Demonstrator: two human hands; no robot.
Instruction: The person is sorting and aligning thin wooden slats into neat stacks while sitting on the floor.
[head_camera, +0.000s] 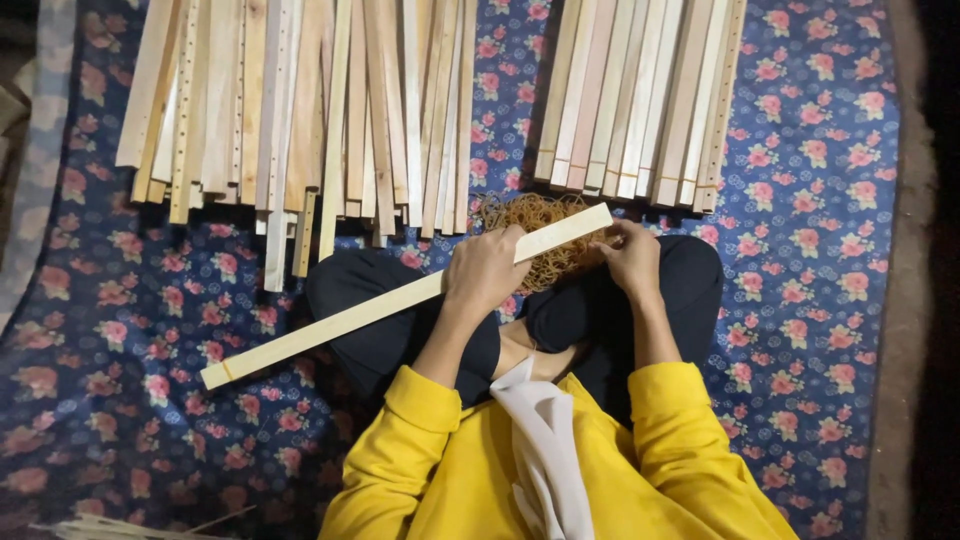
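I sit cross-legged in yellow sleeves and black trousers. My left hand (485, 268) grips a long pale wooden slat (330, 325) near its middle; the slat runs from lower left up to the right. At the slat's right end, my right hand (630, 255) rests with fingers curled over a heap of tan rubber bands (535, 215) lying by my knees. Whether that hand pinches a band I cannot tell. A thin band circles the slat's lower left end.
A large loose pile of wooden slats (290, 110) lies ahead at the left, some with rows of holes. A neater bundle of slats (640, 100) lies ahead at the right. A dark blue floral cloth (810, 250) covers the floor.
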